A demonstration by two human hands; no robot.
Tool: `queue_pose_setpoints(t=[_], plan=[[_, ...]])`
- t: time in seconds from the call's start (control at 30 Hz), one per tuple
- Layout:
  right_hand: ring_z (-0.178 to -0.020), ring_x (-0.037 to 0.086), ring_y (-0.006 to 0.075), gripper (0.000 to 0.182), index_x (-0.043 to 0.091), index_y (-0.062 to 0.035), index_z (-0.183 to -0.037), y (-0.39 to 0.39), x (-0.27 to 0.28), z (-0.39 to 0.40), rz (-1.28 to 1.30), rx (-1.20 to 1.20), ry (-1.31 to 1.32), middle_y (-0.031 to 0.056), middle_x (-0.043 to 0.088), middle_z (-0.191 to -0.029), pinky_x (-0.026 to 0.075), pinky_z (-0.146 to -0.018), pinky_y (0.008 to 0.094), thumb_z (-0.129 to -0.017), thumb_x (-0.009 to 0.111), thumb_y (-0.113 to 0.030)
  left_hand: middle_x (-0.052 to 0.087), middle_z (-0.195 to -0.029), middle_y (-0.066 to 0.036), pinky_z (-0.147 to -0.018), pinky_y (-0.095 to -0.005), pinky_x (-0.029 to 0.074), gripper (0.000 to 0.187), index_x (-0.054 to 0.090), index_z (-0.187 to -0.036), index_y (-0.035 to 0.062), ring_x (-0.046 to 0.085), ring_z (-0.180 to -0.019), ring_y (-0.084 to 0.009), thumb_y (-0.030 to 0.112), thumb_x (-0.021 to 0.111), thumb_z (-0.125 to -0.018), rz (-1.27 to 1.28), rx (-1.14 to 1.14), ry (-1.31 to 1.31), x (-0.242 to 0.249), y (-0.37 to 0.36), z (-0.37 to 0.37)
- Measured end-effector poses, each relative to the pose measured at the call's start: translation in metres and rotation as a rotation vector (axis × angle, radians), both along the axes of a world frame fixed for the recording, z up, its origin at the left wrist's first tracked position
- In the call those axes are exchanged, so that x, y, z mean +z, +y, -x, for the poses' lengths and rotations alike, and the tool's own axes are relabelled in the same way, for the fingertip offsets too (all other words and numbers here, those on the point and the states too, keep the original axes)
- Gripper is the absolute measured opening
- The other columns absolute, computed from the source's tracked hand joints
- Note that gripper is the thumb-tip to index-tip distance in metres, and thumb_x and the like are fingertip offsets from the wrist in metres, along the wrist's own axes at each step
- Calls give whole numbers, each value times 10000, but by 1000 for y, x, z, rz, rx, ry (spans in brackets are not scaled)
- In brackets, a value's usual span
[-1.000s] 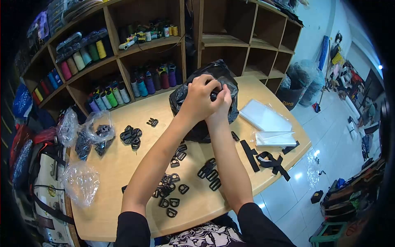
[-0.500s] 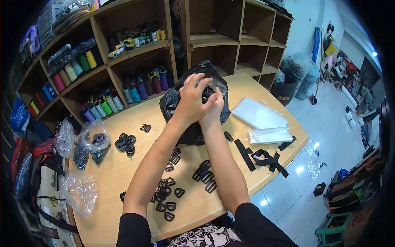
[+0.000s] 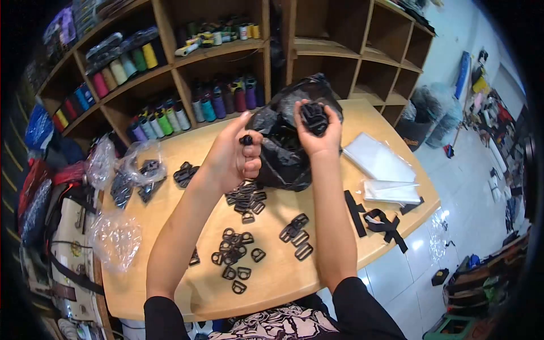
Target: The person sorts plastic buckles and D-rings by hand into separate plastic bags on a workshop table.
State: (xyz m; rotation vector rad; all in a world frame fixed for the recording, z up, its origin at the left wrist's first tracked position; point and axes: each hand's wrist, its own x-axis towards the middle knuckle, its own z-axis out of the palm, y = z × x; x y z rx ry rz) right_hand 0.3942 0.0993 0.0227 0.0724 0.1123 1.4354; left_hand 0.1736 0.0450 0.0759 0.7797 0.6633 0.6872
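Buckles (image 3: 314,118), black plastic, bunched in the right hand (image 3: 317,133) and raised above the black plastic bag (image 3: 286,153); grip there closed, fingers curled round the bunch. Going left to right from the far edge: clear plastic bags (image 3: 122,181) with more black parts, well left of both grips, on the bench (image 3: 170,226). Left hand (image 3: 232,158) next, grip pinched shut on one small black piece (image 3: 246,139), thumb and fingers together, held just left of the black bag and apart from the right hand. Below that grip, a loose pile of black rings and sliders (image 3: 238,258) lying flat on the bench, more of them (image 3: 246,198) right under the left wrist. Black bag between and behind both grips, crumpled, resting on the bench. Right of the right grip, black webbing straps (image 3: 379,221) near the bench edge, and flat clear packets (image 3: 377,161) beyond them. Thread spools (image 3: 164,122) on shelves behind everything.
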Motion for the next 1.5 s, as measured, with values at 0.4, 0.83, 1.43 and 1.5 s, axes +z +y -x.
queue_pose_setpoints(t=[0.4, 0.83, 1.43, 1.5], plan=[[-1081, 564, 438, 159, 521, 11, -979, -4, 6, 2, -28, 84, -7, 298, 570, -1064, 501, -955, 593, -902, 503, -127, 482, -1316, -297, -982, -408, 431, 609, 317, -1378, -150, 498, -1213, -367, 165, 329, -857, -196, 233, -137, -12, -55, 63], [-951, 645, 360, 274, 538, 108, -1070, -2, 5, 7, -9, 132, -79, 239, 629, -1008, 597, -862, 460, -863, 567, -70, 482, -1342, -285, -999, -379, 432, 572, 348, -1384, -118, 492, -1256, -348, 77, 348, -846, -192, 253, -93, -9, -81, 74], [-765, 602, 314, 82, 536, 59, -838, 10, 11, -35, -251, 14, -197, 161, 585, -812, 600, -767, 446, -827, 554, -20, 601, -978, -118, -776, -368, 514, 280, 635, -1040, 27, 612, -900, -287, 54, 716, -774, -1343, -56, 837, -122, -141, 5], [-749, 626, 273, 76, 573, 31, -816, 9, 10, -32, -278, -57, -254, 140, 625, -793, 593, -779, 405, -841, 563, -40, 583, -1013, -134, -828, -392, 490, 359, 633, -1086, 32, 586, -964, -303, 47, 706, -735, -1438, -132, 811, -129, -143, -9]])
